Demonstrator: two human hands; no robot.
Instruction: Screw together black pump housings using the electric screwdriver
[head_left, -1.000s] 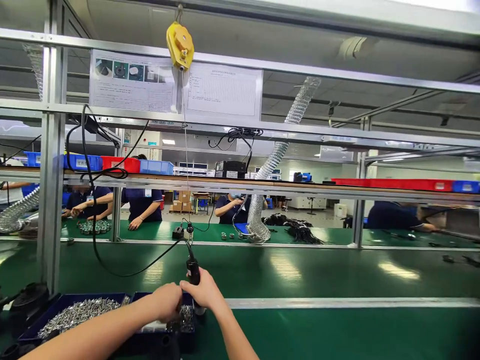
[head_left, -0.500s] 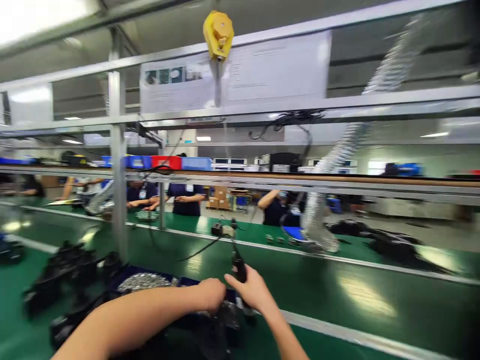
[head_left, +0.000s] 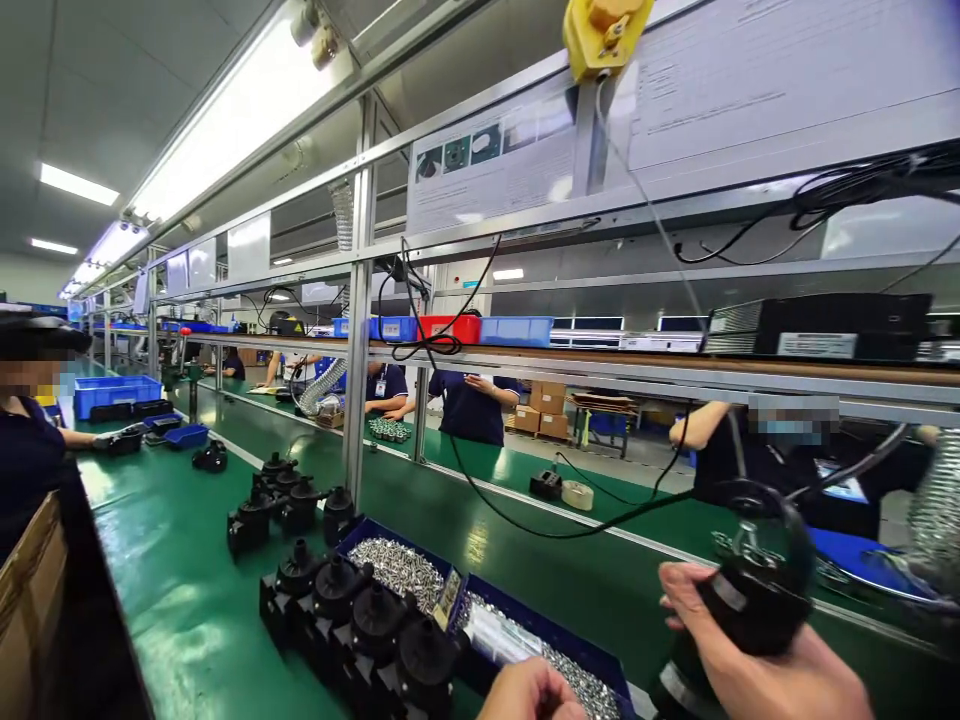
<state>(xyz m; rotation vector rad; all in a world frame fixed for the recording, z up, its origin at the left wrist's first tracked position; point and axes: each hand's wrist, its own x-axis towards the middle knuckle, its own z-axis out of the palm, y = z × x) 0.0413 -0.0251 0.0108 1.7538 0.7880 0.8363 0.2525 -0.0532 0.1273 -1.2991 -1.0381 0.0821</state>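
Observation:
My right hand (head_left: 772, 660), at the lower right, is wrapped round a black power screwdriver (head_left: 757, 590) with a cable at its top. At the bottom edge, my left hand (head_left: 529, 690) has its fingers curled in front of a blue bin of small metal screws (head_left: 600, 690); what it holds, if anything, is hidden. Another blue bin of silver screws (head_left: 397, 568) adjoins it on the left. Black pump-like housings (head_left: 375, 620) stand in a row left of my left hand, with several more (head_left: 289, 500) behind them.
A metal upright (head_left: 361, 330) rises behind the bins, and a black cable (head_left: 525, 528) loops across the bench. A yellow balancer (head_left: 606, 35) hangs overhead. One person's gloved hand (head_left: 120, 437) is at the far left; other people stand opposite.
The view has swung left and down. My hands, close together before, are now apart, with the screwdriver raised at the right and my left hand lower, beside the screw bin.

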